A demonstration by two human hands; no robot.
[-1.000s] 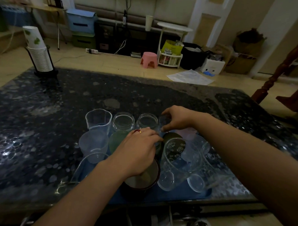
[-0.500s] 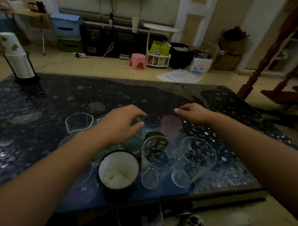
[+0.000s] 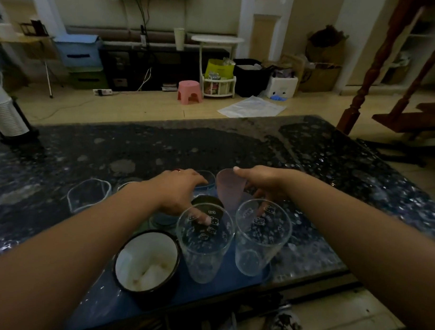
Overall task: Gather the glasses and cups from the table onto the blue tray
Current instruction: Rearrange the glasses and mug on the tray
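The blue tray (image 3: 216, 297) lies at the table's near edge. On it stand a dark mug with a white inside (image 3: 147, 262) and two clear printed glasses (image 3: 204, 241) (image 3: 260, 235). Behind them are a dark round cup (image 3: 208, 204), a blue glass (image 3: 206, 181), other clear glasses half hidden by my arm, and a clear spouted cup (image 3: 89, 195) at the left. My right hand (image 3: 265, 181) grips a tilted pink cup (image 3: 231, 189), thumb on its rim. My left hand (image 3: 180, 189) hovers palm down, fingers spread, one fingertip at the dark cup.
A stack of paper cups in a black holder (image 3: 5, 115) stands at the table's far left corner. The dark speckled table (image 3: 211, 150) stretches beyond the tray. A wooden chair (image 3: 381, 90) is off the right side. A pink stool (image 3: 188, 91) sits on the floor.
My right hand has closed on the pink cup and tilted it. My left hand has moved right and down toward the dark cup. My head has lifted a little.
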